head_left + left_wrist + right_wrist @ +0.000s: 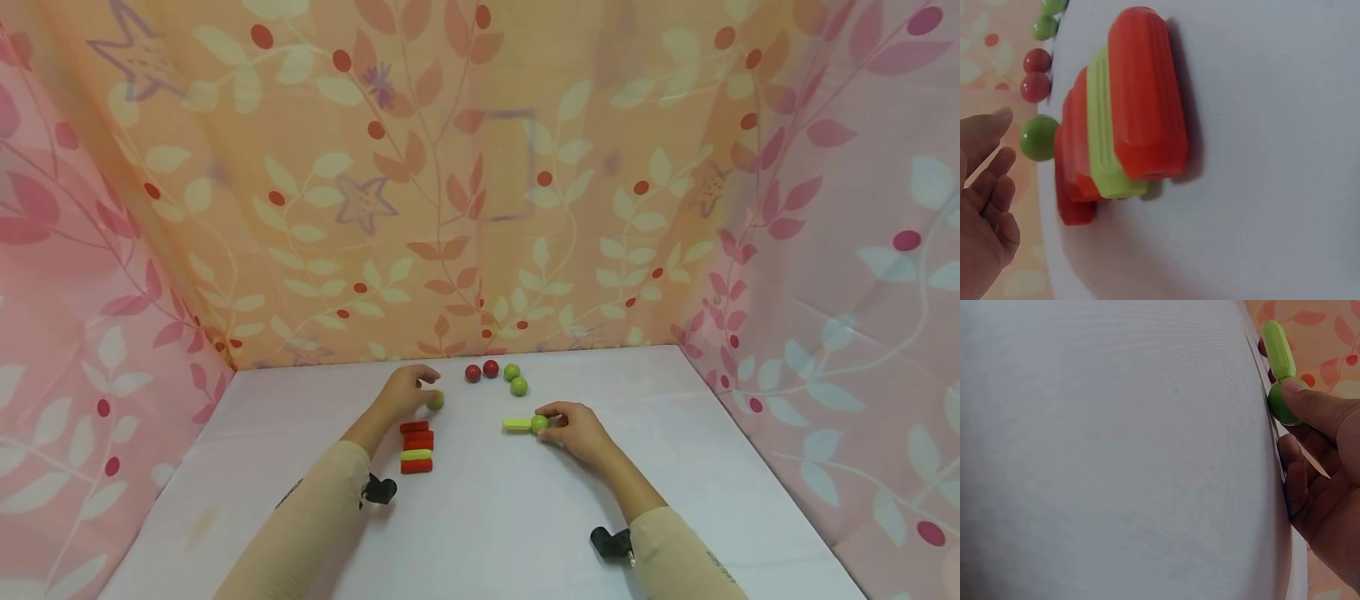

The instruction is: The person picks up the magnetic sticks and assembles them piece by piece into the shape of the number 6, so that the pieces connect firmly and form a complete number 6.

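Note:
My left hand (405, 392) is beside a green ball (436, 402), fingers apart and loosely bent. In the left wrist view, a gap shows between the hand (988, 194) and the ball (1039, 138). Toward the wrist, three red handles (417, 467) and one light green handle (416, 455) lie side by side. With thumb and fingertips my right hand (576, 429) pinches another green ball (539, 424). A light green handle (516, 425) extends leftward from it; in the right wrist view, this handle (1279, 350) meets the ball at a narrow neck.
Two red balls (472, 373) and two green balls (518, 387) lie near the back of the white table (495, 525). Leaf-patterned cloth (450, 183) hangs behind the table and along both sides.

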Demonstrator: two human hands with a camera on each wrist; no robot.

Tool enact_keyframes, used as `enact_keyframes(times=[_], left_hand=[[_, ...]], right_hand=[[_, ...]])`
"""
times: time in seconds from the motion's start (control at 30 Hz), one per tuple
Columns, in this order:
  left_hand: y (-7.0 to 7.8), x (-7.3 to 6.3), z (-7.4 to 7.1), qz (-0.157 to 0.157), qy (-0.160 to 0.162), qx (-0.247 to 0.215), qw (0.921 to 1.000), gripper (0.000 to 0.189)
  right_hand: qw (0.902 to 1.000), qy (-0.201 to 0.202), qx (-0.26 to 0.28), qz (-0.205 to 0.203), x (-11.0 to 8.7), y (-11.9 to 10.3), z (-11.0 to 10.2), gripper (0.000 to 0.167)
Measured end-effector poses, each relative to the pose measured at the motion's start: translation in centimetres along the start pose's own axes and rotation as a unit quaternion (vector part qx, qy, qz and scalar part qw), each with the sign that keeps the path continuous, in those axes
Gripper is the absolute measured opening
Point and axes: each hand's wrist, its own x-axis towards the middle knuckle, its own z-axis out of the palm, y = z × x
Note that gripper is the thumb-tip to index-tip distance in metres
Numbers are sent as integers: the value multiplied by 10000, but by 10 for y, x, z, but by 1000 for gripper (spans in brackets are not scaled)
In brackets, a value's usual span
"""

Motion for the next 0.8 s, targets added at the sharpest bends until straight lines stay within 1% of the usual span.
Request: enact_keyframes(times=[0.23,0.43,0.63,0.8], left_hand=[[-11,-4,2,-286,-18,-405,9988,43],[-20,-2,7,-427,-65,-520,9977,41],[-23,-1,10,-492,-18,-621,9969,34],[-23,-1,10,-540,-42,-612,9967,32]], right_hand=[[10000,-6,1,89,0,0,0,35],[9999,-25,62,95,0,1,1,36],[9998,-21,121,142,0,1,2,35],[9998,-5,84,186,-1,0,2,36]])
